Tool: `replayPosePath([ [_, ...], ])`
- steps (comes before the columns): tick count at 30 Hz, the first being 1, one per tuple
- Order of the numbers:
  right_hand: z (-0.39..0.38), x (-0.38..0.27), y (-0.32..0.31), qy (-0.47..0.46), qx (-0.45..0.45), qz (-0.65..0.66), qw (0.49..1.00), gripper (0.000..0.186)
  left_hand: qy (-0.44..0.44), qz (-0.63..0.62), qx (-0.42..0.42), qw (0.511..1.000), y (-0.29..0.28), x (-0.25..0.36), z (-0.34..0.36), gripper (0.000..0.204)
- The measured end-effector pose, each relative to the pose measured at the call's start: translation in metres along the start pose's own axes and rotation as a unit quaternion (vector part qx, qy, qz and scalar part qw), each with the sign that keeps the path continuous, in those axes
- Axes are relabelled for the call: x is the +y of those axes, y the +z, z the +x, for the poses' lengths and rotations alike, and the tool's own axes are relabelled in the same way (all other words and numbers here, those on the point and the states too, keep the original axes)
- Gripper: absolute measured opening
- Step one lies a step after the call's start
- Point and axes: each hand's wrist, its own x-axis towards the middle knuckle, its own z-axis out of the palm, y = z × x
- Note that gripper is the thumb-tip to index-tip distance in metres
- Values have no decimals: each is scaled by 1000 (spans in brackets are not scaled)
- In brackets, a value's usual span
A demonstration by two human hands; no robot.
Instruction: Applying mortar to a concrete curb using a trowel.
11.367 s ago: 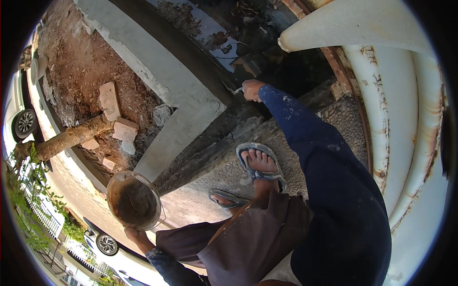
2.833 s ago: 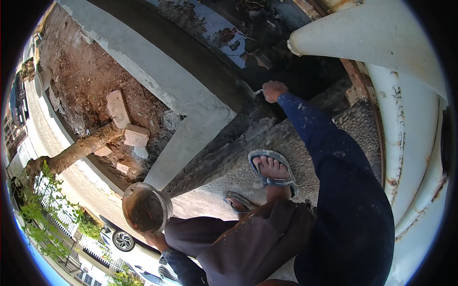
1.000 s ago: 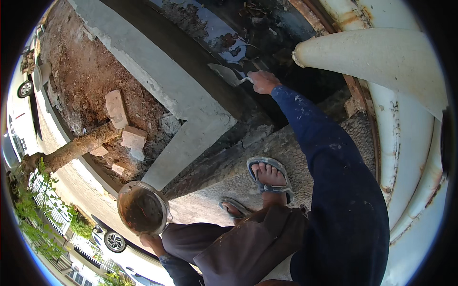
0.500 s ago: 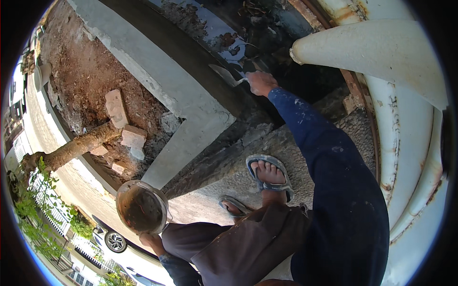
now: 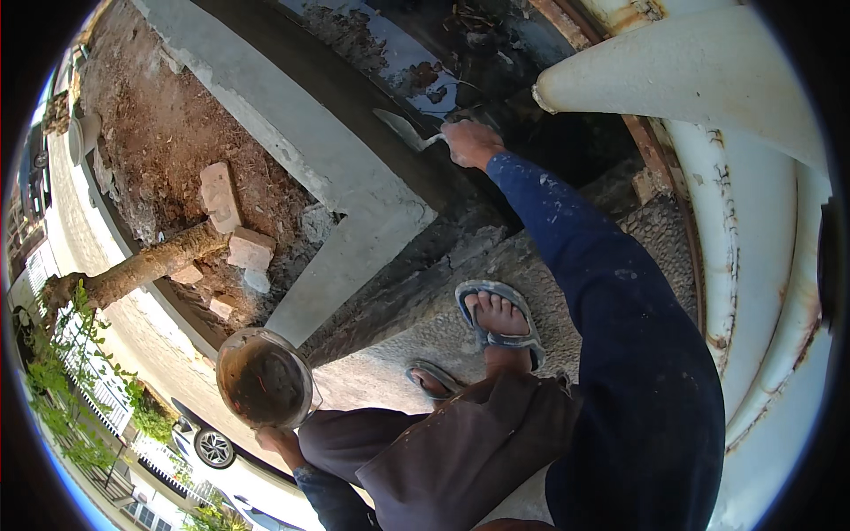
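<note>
My right hand (image 5: 474, 144) is closed around the handle of a trowel (image 5: 403, 130), arm stretched forward. The trowel's blade lies against the dark, damp side face of a low concrete wall (image 5: 354, 159), near its corner. At the lower left, my left hand (image 5: 280, 440) is closed at the lower edge of a bucket (image 5: 232, 347), beside my knee. Dark grey-brown mix (image 5: 270, 387) shows inside the bucket. Just which part of the bucket the fingers grip is hard to make out.
Below the wall's far side lies a trough of dark water (image 5: 425, 80) with debris. White rusty pipes (image 5: 673, 71) fill the right. Brick pieces (image 5: 220, 196) and a tree trunk (image 5: 146, 265) stand in the soil bed at left. My sandalled foot (image 5: 500, 319) rests on rough paving.
My right hand and the trowel have shifted a little left and away from me along the wall face. The left hand and bucket have hardly moved.
</note>
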Motion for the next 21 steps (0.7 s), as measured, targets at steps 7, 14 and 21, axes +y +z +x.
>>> replayPosePath([
  [7, 17, 58, 90, 120, 23, -64, 990, 21, -308, -352, 64, 882, 27, -23, 0, 20],
  [14, 21, 46, 120, 95, -1, -47, 994, 19, -310, -193, -15, 931, -8, -9, -15, 14],
  [21, 2, 21, 23, -56, 30, 39, 997, 19, -259, -200, -31, 944, 7, -27, -29, 14],
])
